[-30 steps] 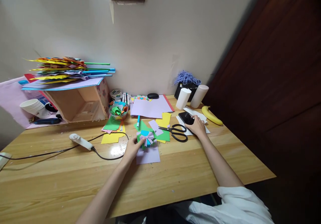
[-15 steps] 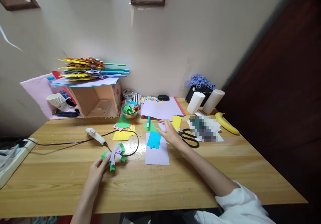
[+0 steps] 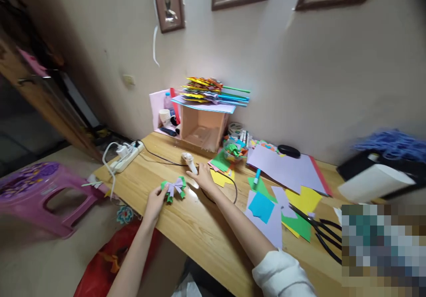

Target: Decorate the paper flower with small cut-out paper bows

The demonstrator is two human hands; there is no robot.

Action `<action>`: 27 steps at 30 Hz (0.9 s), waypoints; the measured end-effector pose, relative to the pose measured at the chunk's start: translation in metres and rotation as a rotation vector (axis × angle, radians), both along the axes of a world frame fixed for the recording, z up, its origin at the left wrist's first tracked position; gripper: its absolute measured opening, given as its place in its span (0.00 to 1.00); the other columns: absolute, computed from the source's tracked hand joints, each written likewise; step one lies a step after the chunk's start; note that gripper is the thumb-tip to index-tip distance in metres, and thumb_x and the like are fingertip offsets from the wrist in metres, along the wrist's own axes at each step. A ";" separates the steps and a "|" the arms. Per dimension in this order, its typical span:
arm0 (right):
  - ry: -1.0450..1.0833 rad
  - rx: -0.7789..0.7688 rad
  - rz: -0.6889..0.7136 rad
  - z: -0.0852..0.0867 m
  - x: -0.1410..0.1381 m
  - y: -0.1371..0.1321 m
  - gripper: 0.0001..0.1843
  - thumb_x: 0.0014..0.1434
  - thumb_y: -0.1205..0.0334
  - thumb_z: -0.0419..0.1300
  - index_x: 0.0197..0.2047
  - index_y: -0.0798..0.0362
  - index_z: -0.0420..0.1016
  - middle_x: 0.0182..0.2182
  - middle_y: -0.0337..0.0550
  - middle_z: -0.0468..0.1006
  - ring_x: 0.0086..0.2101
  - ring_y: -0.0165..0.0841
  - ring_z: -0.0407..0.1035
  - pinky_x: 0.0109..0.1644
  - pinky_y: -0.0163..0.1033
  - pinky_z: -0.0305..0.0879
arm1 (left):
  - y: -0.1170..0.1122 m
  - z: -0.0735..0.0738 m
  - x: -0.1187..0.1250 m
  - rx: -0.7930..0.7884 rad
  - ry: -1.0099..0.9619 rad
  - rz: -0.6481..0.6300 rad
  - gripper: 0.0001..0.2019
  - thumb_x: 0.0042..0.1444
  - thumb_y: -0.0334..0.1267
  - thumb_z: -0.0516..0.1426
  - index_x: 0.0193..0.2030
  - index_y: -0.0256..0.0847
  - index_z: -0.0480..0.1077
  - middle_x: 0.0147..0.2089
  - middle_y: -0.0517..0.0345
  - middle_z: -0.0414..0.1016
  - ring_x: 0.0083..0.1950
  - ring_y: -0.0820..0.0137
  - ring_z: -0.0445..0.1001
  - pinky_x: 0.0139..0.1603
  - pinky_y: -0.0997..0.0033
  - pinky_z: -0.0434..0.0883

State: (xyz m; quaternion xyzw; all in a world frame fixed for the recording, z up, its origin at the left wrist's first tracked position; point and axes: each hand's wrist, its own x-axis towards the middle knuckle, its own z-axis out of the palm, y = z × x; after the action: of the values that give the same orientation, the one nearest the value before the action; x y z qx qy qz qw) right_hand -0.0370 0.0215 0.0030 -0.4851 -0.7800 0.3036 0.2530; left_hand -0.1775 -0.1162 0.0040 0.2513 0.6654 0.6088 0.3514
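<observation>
My left hand (image 3: pixel 155 202) pinches the edge of a paper bow (image 3: pixel 175 188), lilac on top of green, just above the wooden table (image 3: pixel 199 226). A white hot glue gun (image 3: pixel 188 159) lies beyond the bow, its black cord curving to the right. Over the lower end of its handle, my right hand (image 3: pixel 205 180) reaches with thumb and fingers apart. Whether those fingers touch the handle is hard to tell. Right of that hand lie yellow paper pieces (image 3: pixel 221 178) and a stack of lilac, blue and green sheets, with a blue piece (image 3: pixel 261 207) on top.
A power strip (image 3: pixel 128 157) sits at the table's left edge. Behind stands an open box (image 3: pixel 203 130) topped with paper crafts (image 3: pixel 203 89). Black scissors (image 3: pixel 319 230) and white rolls (image 3: pixel 376 181) lie right. A pink stool (image 3: pixel 49 199) stands on the floor.
The view has swung left. My right hand has moved from the paper sheets over to the glue gun. My left hand still holds the bow.
</observation>
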 end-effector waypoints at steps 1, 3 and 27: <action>0.005 0.000 0.013 -0.001 -0.008 0.002 0.26 0.50 0.49 0.59 0.46 0.60 0.67 0.43 0.58 0.70 0.47 0.46 0.62 0.48 0.45 0.56 | 0.001 -0.001 0.000 0.009 0.005 0.006 0.27 0.28 0.57 0.64 0.28 0.33 0.74 0.27 0.54 0.76 0.29 0.68 0.72 0.31 0.72 0.69; 0.020 -0.012 0.048 -0.001 -0.020 0.005 0.18 0.52 0.53 0.56 0.42 0.58 0.69 0.39 0.54 0.73 0.41 0.43 0.66 0.44 0.42 0.58 | 0.003 -0.002 -0.001 0.019 0.016 0.014 0.27 0.28 0.57 0.64 0.28 0.33 0.74 0.26 0.54 0.75 0.28 0.69 0.71 0.29 0.73 0.68; 0.030 -0.087 0.323 0.065 0.060 -0.054 0.17 0.56 0.51 0.48 0.25 0.54 0.67 0.23 0.40 0.72 0.25 0.33 0.65 0.32 0.37 0.58 | 0.021 0.009 0.017 0.109 0.356 0.174 0.17 0.46 0.50 0.57 0.23 0.35 0.69 0.22 0.61 0.66 0.25 0.74 0.63 0.25 0.77 0.58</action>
State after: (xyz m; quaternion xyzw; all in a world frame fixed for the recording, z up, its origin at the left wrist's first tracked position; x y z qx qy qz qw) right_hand 0.0229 -0.0321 0.0677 -0.3595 -0.8300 0.3811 0.1911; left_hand -0.1605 -0.0954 0.0125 0.3150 0.7023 0.6179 0.1604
